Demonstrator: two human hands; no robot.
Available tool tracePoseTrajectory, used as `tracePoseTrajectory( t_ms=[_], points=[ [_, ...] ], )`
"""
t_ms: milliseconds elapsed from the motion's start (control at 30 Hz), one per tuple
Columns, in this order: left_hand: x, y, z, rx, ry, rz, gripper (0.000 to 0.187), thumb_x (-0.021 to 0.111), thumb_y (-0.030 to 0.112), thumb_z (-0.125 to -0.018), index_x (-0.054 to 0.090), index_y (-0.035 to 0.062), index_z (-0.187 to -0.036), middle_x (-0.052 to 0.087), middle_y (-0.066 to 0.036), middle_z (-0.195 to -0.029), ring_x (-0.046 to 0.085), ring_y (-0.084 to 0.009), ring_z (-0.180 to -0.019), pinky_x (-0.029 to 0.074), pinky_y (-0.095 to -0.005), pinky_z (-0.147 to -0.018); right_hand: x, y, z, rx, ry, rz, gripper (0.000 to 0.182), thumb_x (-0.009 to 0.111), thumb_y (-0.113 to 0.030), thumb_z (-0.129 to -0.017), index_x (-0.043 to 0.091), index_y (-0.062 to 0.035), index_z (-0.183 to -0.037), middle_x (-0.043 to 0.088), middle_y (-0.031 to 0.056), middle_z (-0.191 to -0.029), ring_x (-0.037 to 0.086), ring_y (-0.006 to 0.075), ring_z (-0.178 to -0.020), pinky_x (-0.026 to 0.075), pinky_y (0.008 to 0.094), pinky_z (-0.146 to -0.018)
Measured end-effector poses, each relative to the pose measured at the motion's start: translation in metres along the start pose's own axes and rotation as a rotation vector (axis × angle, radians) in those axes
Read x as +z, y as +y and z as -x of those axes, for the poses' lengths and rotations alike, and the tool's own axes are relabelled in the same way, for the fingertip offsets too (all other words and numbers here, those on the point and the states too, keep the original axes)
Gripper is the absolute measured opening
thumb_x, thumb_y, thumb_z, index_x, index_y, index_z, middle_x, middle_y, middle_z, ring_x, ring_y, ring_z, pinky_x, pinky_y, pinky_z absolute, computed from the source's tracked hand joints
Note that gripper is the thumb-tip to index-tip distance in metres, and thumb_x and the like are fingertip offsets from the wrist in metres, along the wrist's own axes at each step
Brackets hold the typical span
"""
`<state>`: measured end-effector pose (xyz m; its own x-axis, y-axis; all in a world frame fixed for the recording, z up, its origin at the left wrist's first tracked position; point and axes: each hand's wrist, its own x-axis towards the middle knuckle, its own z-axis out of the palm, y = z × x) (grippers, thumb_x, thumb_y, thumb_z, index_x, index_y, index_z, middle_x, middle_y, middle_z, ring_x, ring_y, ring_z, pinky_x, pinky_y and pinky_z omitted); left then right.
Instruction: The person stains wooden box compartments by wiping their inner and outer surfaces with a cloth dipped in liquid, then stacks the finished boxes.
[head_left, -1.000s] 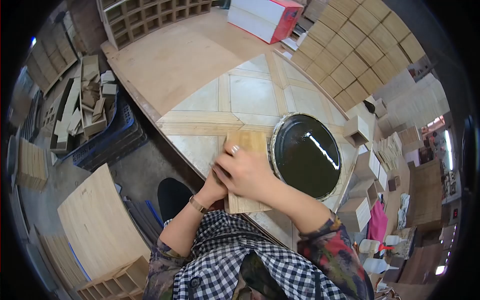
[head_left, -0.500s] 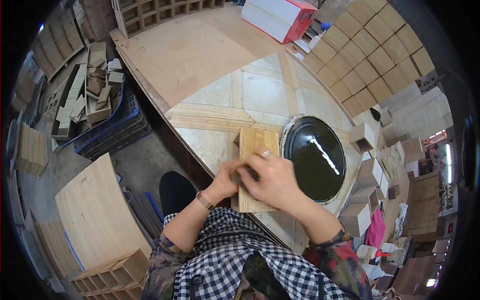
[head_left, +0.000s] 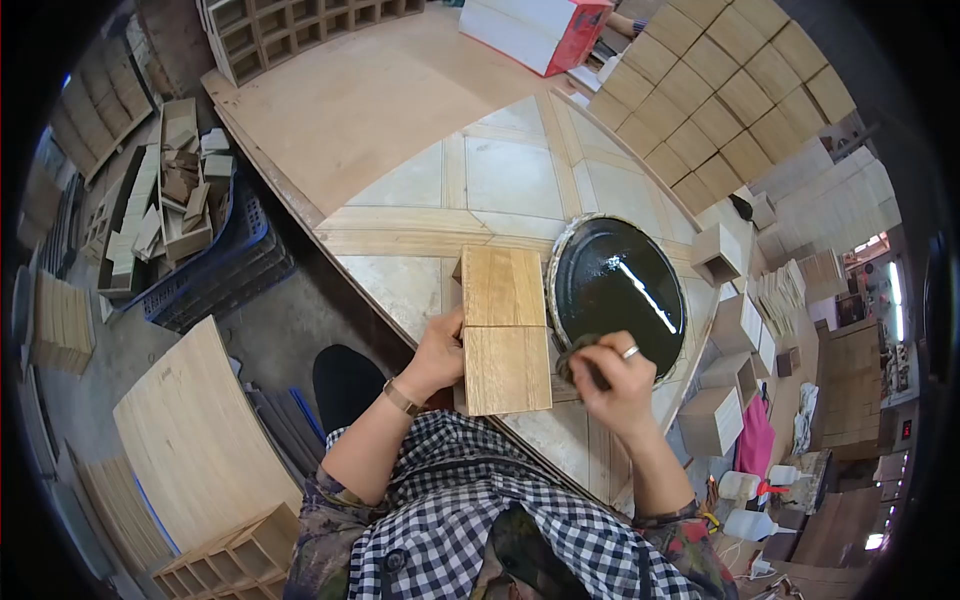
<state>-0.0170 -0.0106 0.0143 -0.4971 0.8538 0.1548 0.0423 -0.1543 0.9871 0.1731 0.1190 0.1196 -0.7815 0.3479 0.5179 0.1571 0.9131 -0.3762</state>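
Two yellowish wooden blocks or boxes, a far one (head_left: 502, 286) and a near one (head_left: 508, 370), lie end to end with a thin seam between them. My left hand (head_left: 440, 352) grips the near box at its left side; its fingertips are hidden. Just right of the boxes, my right hand (head_left: 618, 382) pinches a dark, crumpled wad (head_left: 570, 362), perhaps a rag or sponge. That hand is by the near rim of a round, shallow tray (head_left: 556, 272) filled with dark, glossy liquid (head_left: 610, 300).
Beneath the boxes is a panelled board (head_left: 400, 280) on the worktable (head_left: 300, 140). A wall of stacked wooden boxes (head_left: 730, 95) rises at the far right. Several loose boxes (head_left: 715, 420) line the right side. A blue crate (head_left: 225, 270) of wood offcuts stands on the floor at left.
My right hand has moved right with the dark wad, off the boxes to the tray's near edge, uncovering the seam. My left hand stays on the box. The whole view has shifted slightly.
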Motion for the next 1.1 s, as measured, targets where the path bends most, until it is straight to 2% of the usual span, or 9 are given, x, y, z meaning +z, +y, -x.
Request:
tracePoseTrajectory(
  t_ms=[233, 367, 533, 633, 700, 767, 967, 1033, 1100],
  points=[
    [0.003, 0.035, -0.022, -0.131, 0.169, 0.193, 0.02, 0.06, 0.005, -0.089, 0.062, -0.0036, -0.107, 0.069, -0.01, -0.094, 0.062, -0.0109, -0.083, 0.052, -0.0268, -0.071, -0.031, -0.007, -0.008, 0.194, 0.385, -0.272, 0.007, 0.068, 0.002, -0.078, 0.064, 0.0012, -0.084, 0.058, 0.0094, -0.083, 0.056, 0.0174, -0.076, 0.044, 0.027, -0.069],
    [-0.015, 0.061, -0.045, -0.427, -0.016, 0.913, 0.031, 0.047, 0.017, -0.098, 0.057, -0.0066, -0.115, 0.067, -0.014, -0.103, 0.068, -0.0212, -0.087, 0.057, -0.0331, -0.074, -0.046, -0.013, -0.02, 0.241, 0.515, -0.411, 0.006, 0.067, 0.0, -0.081, 0.064, 0.001, -0.087, 0.058, 0.0088, -0.086, 0.055, 0.0164, -0.082, 0.043, 0.027, -0.074],
    [0.001, 0.076, -0.061, -0.697, 0.072, 0.603, 0.034, 0.048, 0.018, -0.097, 0.056, -0.0036, -0.122, 0.065, -0.015, -0.114, 0.066, -0.0213, -0.098, 0.055, -0.0341, -0.084, -0.052, -0.042, -0.058, 0.011, 0.317, -0.269, 0.008, 0.07, 0.0, -0.075, 0.066, -0.0009, -0.082, 0.058, 0.0093, -0.079, 0.058, 0.0197, -0.068, 0.046, 0.0289, -0.062],
    [-0.002, 0.062, -0.066, -0.648, -0.013, 0.654, 0.036, 0.047, 0.022, -0.097, 0.056, -0.0031, -0.121, 0.066, -0.014, -0.114, 0.067, -0.0209, -0.098, 0.055, -0.0336, -0.083, -0.032, -0.042, -0.088, 0.036, 0.317, -0.101, 0.005, 0.069, -0.006, -0.077, 0.066, -0.0043, -0.08, 0.058, 0.0096, -0.079, 0.062, 0.0264, -0.066, 0.049, 0.0342, -0.061],
    [0.0, 0.058, -0.068, -0.632, -0.013, 0.641, 0.036, 0.046, 0.024, -0.098, 0.056, -0.0022, -0.12, 0.066, -0.013, -0.112, 0.067, -0.0205, -0.097, 0.055, -0.0337, -0.084, -0.019, -0.031, -0.111, 0.156, 0.189, 0.071, 0.015, 0.066, -0.022, -0.082, 0.067, -0.0064, -0.082, 0.061, 0.013, -0.085, 0.064, 0.0332, -0.07, 0.051, 0.0408, -0.061],
    [0.001, 0.054, -0.069, -0.608, 0.003, 0.621, 0.037, 0.044, 0.027, -0.099, 0.057, -0.0012, -0.119, 0.067, -0.012, -0.11, 0.067, -0.0201, -0.096, 0.055, -0.0334, -0.083, -0.004, -0.037, -0.125, 0.254, 0.108, 0.163, 0.015, 0.067, -0.02, -0.08, 0.067, -0.0053, -0.083, 0.062, 0.0125, -0.084, 0.064, 0.033, -0.072, 0.051, 0.0408, -0.066],
    [-0.015, -0.006, -0.066, -0.439, -0.131, 0.829, 0.037, 0.044, 0.027, -0.099, 0.057, -0.0031, -0.115, 0.064, -0.013, -0.11, 0.064, -0.0191, -0.092, 0.055, -0.0301, -0.078, 0.0, -0.09, -0.1, -0.064, -0.008, -0.02, 0.01, 0.069, -0.016, -0.077, 0.065, -0.0075, -0.078, 0.059, 0.0113, -0.079, 0.062, 0.0307, -0.063, 0.051, 0.0377, -0.055],
    [0.0, 0.058, -0.061, -0.427, 0.035, 0.443, 0.035, 0.047, 0.021, -0.097, 0.057, -0.0062, -0.116, 0.065, -0.014, -0.107, 0.066, -0.0202, -0.09, 0.056, -0.0309, -0.073, -0.014, -0.075, -0.088, -0.041, -0.009, -0.002, 0.012, 0.066, -0.018, -0.079, 0.065, -0.0065, -0.077, 0.059, 0.0127, -0.083, 0.063, 0.0311, -0.064, 0.052, 0.0386, -0.055],
    [-0.002, 0.052, -0.065, -0.503, 0.022, 0.405, 0.033, 0.049, 0.017, -0.096, 0.057, -0.007, -0.117, 0.066, -0.014, -0.104, 0.068, -0.0211, -0.087, 0.057, -0.0315, -0.069, -0.029, -0.051, -0.089, 0.077, 0.0, 0.101, 0.014, 0.065, -0.02, -0.08, 0.066, -0.0061, -0.078, 0.06, 0.0137, -0.085, 0.064, 0.0313, -0.066, 0.053, 0.0399, -0.058]
  ],
)
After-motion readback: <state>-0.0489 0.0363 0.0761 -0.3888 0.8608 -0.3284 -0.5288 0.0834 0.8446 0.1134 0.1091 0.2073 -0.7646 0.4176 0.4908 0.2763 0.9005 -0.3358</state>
